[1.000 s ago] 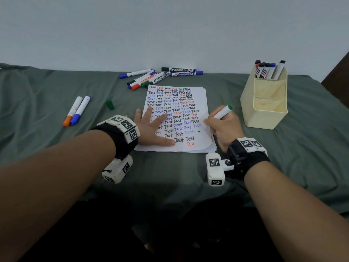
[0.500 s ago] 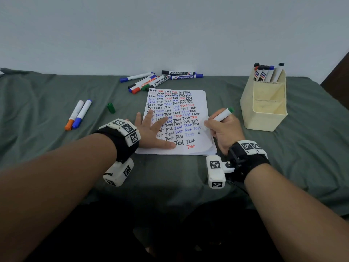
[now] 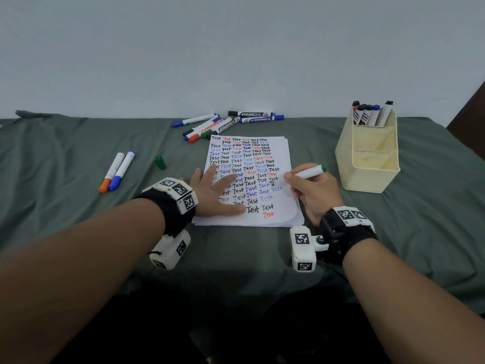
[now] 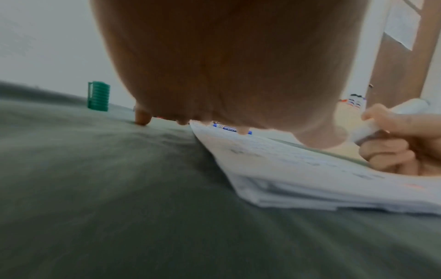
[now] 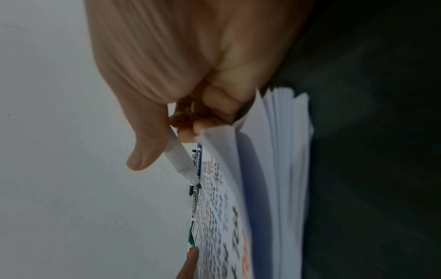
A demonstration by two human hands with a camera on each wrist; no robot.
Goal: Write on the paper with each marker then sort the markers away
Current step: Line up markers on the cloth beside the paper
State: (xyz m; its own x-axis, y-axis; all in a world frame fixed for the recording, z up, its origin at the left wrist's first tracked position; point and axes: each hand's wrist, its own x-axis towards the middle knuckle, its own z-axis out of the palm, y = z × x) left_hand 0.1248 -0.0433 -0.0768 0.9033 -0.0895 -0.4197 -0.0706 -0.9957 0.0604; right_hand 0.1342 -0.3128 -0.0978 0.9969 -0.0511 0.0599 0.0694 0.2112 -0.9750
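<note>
A white paper stack [image 3: 280,153] covered with rows of the word "Test" lies on the green cloth. My left hand [image 3: 217,193] lies flat with spread fingers on its left side. My right hand [image 3: 312,190] grips a white marker with a green end [image 3: 311,171], its tip touching the paper's right side [image 5: 198,186]. The marker's green cap [image 3: 160,162] stands on the cloth left of the paper, also visible as the cap [image 4: 98,95] in the left wrist view. Several markers [image 3: 225,123] lie in a heap behind the paper. The cream organizer [image 3: 367,158] at right holds several markers [image 3: 370,114].
An orange-capped marker [image 3: 111,172] and a blue-capped marker [image 3: 122,170] lie side by side on the cloth at left. The green cloth [image 3: 65,143] covers the whole table; a wall rises right behind it. A brown door edge [image 3: 472,119] shows at far right.
The right hand has shifted the marker tip slightly on the paper's right side, where a fresh mark appears at a row's end. The left hand stays flat on the paper.
</note>
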